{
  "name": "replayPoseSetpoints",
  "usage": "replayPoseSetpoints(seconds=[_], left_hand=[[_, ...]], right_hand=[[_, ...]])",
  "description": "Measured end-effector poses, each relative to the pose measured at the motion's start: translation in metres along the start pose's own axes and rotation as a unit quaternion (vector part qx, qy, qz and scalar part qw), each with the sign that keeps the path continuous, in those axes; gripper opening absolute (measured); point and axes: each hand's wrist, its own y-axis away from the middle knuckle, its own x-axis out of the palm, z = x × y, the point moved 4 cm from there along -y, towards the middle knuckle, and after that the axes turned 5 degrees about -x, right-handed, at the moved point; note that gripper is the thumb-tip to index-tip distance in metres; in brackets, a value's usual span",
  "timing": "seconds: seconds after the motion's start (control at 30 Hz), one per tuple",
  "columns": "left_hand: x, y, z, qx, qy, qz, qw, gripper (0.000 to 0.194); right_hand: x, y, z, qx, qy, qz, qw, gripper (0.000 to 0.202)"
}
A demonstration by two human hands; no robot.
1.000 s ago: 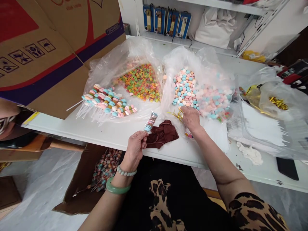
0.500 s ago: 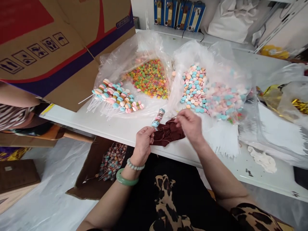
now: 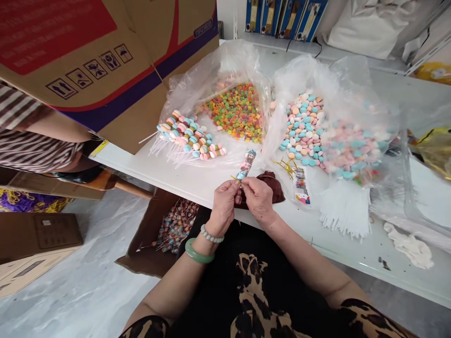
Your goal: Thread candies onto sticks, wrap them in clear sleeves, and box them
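Observation:
A wrapped candy skewer (image 3: 246, 164) in a printed clear wrapper stands tilted above my left hand (image 3: 225, 199), whose fingers are closed round its lower end. My right hand (image 3: 259, 197) meets it there, pinching a gold twist tie (image 3: 233, 178) at the wrapper's neck; only the tie's tip shows. Under both hands lies a dark red cloth (image 3: 276, 187). To the right are several loose gold twist ties (image 3: 287, 166) and flat printed wrappers (image 3: 302, 188). Unwrapped candy skewers (image 3: 190, 136) lie in a pile at the left, on a plastic bag.
Behind are bags of ring candies (image 3: 237, 112) and pastel candies (image 3: 305, 124). White sticks (image 3: 347, 211) lie at the right, near a crumpled white cloth (image 3: 408, 244). A large carton (image 3: 141, 108) stands at the left, beside a person in a striped top (image 3: 38, 145). Below, an open box (image 3: 137, 239) holds wrapped skewers.
My right hand has come left to my left hand and now pinches the twist tie at the wrapper's neck. The view has shifted, uncovering the loose ties and flat wrappers.

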Motion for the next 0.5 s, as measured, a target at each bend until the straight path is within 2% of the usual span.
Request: replayPoseSetpoints(seconds=[0.07, 0.13, 0.2, 0.3, 0.4, 0.43, 0.5], left_hand=[[-0.003, -0.001, 0.0, 0.015, -0.013, -0.018, 1.0, 0.033], [-0.005, -0.002, 0.002, 0.023, -0.031, -0.037, 0.999, 0.033], [-0.007, -0.003, 0.006, 0.017, -0.042, -0.05, 0.998, 0.033], [-0.007, -0.005, 0.01, 0.012, -0.037, -0.054, 0.998, 0.035], [-0.007, -0.006, 0.008, 0.001, -0.018, -0.03, 0.999, 0.036], [-0.006, -0.006, 0.007, -0.014, -0.012, -0.007, 1.0, 0.035], [-0.002, -0.004, 0.005, -0.06, -0.013, 0.075, 0.995, 0.033]], right_hand=[[0.004, 0.0, -0.004, 0.05, -0.113, -0.005, 0.992, 0.018], [0.009, 0.001, -0.011, 0.122, -0.2, -0.017, 0.972, 0.01], [0.015, 0.002, -0.02, 0.213, -0.286, -0.026, 0.934, 0.004], [0.025, 0.005, -0.029, 0.315, -0.401, -0.006, 0.86, 0.017], [0.025, 0.005, -0.032, 0.337, -0.453, 0.03, 0.825, 0.023], [0.022, 0.004, -0.032, 0.33, -0.466, 0.043, 0.82, 0.022], [0.012, 0.002, -0.03, 0.3, -0.487, 0.084, 0.816, 0.02]])
